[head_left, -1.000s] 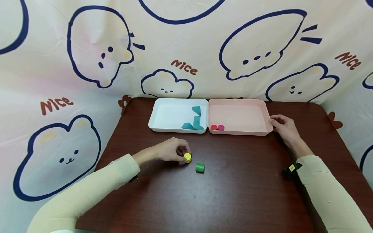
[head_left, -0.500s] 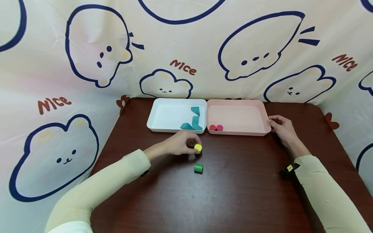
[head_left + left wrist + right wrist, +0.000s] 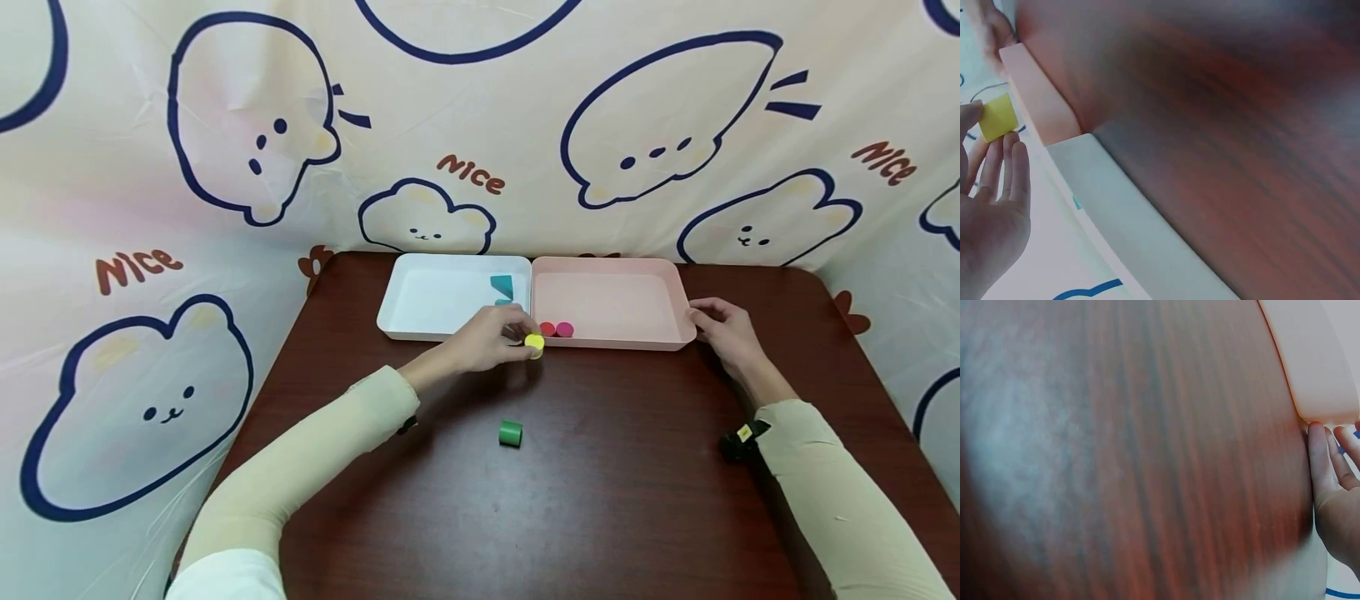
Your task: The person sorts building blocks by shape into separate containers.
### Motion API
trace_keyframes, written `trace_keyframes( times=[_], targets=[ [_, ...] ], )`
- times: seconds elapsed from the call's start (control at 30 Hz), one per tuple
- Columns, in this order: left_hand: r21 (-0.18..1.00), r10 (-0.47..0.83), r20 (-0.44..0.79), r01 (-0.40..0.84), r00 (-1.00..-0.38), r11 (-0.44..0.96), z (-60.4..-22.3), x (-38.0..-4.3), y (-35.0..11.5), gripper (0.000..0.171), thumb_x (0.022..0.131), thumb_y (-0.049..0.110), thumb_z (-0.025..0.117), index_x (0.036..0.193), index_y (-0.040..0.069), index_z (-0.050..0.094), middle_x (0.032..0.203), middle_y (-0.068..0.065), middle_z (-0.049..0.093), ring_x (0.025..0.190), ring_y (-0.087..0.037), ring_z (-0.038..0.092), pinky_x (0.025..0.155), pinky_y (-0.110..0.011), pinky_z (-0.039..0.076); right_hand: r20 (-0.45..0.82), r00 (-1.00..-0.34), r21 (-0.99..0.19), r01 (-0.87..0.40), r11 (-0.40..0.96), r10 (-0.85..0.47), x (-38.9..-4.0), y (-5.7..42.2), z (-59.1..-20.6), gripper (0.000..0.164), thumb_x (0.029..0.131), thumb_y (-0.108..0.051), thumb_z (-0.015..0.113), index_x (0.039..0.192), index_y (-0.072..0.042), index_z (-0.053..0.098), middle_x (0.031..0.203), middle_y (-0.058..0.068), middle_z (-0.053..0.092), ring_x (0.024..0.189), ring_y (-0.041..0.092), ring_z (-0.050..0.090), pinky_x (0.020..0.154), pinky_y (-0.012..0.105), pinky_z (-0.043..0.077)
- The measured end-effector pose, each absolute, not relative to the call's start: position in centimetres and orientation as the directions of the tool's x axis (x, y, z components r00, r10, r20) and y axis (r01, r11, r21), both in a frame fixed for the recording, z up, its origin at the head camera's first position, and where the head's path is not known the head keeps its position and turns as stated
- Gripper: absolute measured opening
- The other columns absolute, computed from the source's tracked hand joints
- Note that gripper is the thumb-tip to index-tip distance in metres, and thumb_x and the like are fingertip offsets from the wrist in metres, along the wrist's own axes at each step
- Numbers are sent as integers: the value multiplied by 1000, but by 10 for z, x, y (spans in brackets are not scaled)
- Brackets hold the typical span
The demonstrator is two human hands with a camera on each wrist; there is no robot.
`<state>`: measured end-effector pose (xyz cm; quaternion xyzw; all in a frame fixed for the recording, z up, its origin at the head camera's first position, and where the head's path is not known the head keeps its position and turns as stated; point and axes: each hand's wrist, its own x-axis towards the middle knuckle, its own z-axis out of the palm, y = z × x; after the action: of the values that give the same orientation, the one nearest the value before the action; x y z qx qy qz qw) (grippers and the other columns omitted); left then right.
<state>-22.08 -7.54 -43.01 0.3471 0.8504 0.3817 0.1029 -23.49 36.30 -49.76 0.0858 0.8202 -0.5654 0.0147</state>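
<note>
Between its thumb and fingertips my left hand (image 3: 483, 337) pinches a small yellow cylinder block (image 3: 534, 344), held over the near edge where the two trays meet. The left wrist view shows the same yellow block (image 3: 999, 117) side-on, above the tray walls. My right hand (image 3: 731, 333) grips the right end of the pink tray (image 3: 622, 292) with thumb and fingers. In the right wrist view its fingertips (image 3: 1316, 428) reach the tray's corner. A red round block (image 3: 547, 329) and a magenta one (image 3: 565, 330) sit in the pink tray's near left corner.
The white tray (image 3: 420, 292) adjoins the pink one on the left. Teal angular blocks (image 3: 502, 285) lie in it, partly hidden by my left hand. A green cylinder block (image 3: 511, 433) lies on the dark wooden table (image 3: 615, 483). A printed curtain hangs behind.
My left hand has carried the yellow block from beside the green block up and rightward to the trays' near edge. The right hand has stayed at the pink tray.
</note>
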Motion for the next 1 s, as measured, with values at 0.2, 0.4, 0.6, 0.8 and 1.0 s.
trace_keyframes(
  times=[0.2, 0.4, 0.6, 0.8, 1.0],
  targets=[
    [725, 647, 116, 509, -754, 464, -423, -229, -63, 26, 93, 18, 85, 117, 11, 76, 108, 2, 71, 98, -16, 69, 95, -33, 61, -116, -984, -929, 155, 336, 133, -235, 364, -498, 43, 108, -32, 62, 136, 1, 60, 122, -1, 59, 89, 4, 63, 75, 16, 59],
    [719, 636, 149, 524, -757, 456, -421, -238, -51, 26, 94, 19, 84, 116, 9, 76, 106, 1, 70, 96, -11, 67, 94, -32, 61, -115, -984, -928, 154, 340, 134, -235, 363, -497, 45, 108, -33, 63, 136, 1, 60, 125, 2, 58, 88, 4, 63, 75, 16, 59],
    [676, 623, 181, 557, -761, 483, -423, -251, -41, 28, 96, 20, 82, 120, 7, 75, 107, -1, 70, 101, -15, 67, 95, -30, 60, -113, -984, -925, 154, 346, 138, -233, 362, -498, 45, 108, -33, 62, 136, 2, 60, 124, 2, 58, 88, 4, 63, 75, 15, 59],
    [672, 590, 193, 544, -784, 503, -424, -263, -36, 29, 96, 17, 82, 121, 5, 75, 110, -6, 71, 102, -18, 68, 94, -29, 60, -116, -985, -925, 155, 347, 128, -234, 363, -498, 46, 108, -34, 62, 138, 2, 59, 125, 1, 57, 89, 2, 62, 76, 15, 58],
    [683, 550, 183, 508, -815, 525, -430, -274, -34, 29, 97, 21, 81, 122, 8, 76, 112, -4, 70, 102, -16, 67, 93, -25, 59, -107, -988, -930, 141, 340, 115, -235, 364, -499, 45, 109, -32, 61, 138, 3, 58, 124, 1, 57, 89, 2, 63, 75, 15, 58]
  ],
)
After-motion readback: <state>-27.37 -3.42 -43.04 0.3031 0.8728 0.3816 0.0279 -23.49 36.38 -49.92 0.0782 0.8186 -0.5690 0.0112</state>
